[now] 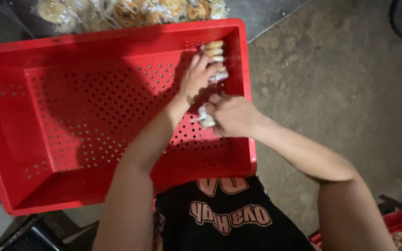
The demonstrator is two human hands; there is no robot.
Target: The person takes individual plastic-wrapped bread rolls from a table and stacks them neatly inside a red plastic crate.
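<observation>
L hand presses on row of wrapped round biscuit packs at 1 o'clock corner of red perforated plastic crate; R hand pinches another wrapped pack. Best keep row upright, slot tight.

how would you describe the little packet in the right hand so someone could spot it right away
Start at the big red perforated crate and go to its right wall, where a row of wrapped biscuit packets stands. Nearer the person, the right hand pinches one clear-wrapped packet. It alone is off the row, apart from the packets under the left hand.
</observation>
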